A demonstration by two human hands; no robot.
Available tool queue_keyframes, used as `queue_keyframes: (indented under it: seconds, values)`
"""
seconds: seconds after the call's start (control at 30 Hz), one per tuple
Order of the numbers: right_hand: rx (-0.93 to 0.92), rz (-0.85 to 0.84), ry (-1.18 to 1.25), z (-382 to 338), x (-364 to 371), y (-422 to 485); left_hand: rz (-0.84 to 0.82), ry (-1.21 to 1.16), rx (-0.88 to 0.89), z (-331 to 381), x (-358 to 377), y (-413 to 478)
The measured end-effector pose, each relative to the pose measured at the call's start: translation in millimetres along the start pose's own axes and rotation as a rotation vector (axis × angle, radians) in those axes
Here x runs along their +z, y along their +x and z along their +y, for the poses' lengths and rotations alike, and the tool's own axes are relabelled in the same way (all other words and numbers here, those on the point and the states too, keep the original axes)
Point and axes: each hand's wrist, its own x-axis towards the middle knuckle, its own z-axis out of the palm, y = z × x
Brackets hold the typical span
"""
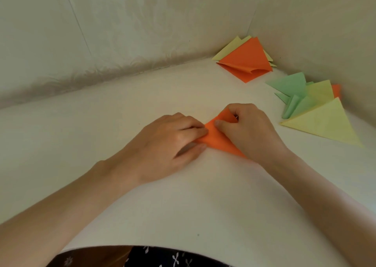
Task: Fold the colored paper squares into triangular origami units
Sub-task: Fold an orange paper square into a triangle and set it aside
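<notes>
White bench (183, 195), set into a corner of pale patterned wall (122, 32). Your left hand (171, 140) lies low, fingers nearly straight, tips pressing the left corner of the orange paper (215, 139). The paper sits between your hands. Your right hand (250, 132) is curled, pinching the paper's raised flap. Beyond the right hand: orange-yellow folded pile (246, 61). To its right: green-yellow folded pile (313, 107).
</notes>
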Motion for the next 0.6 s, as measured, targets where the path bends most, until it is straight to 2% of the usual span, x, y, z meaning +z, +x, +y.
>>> queue_keyframes:
  seconds: [0.17, 0.27, 0.3, 0.37, 0.47, 0.6]
  values:
    - [-0.013, 0.012, -0.13, 6, 4, 4, -0.032, 0.05, -0.001, 1, 0, 5]
    - [-0.032, 0.079, -0.195, 10, 2, 5, -0.027, 0.064, -0.006, 3, -1, 6]
    - [-0.103, 0.132, -0.228, 12, 0, 2, -0.024, 0.07, -0.004, 3, -1, 5]
    - [-0.363, 0.2, -0.25, 14, -4, -9, -0.027, 0.071, -0.007, 5, -1, 5]
    - [-0.709, 0.052, -0.303, 18, -7, -33, -0.018, 0.07, -0.011, 7, 0, 4]
    - [-0.737, -0.029, -0.416, 27, -5, -46, -0.029, 0.108, -0.005, 7, 2, -1]
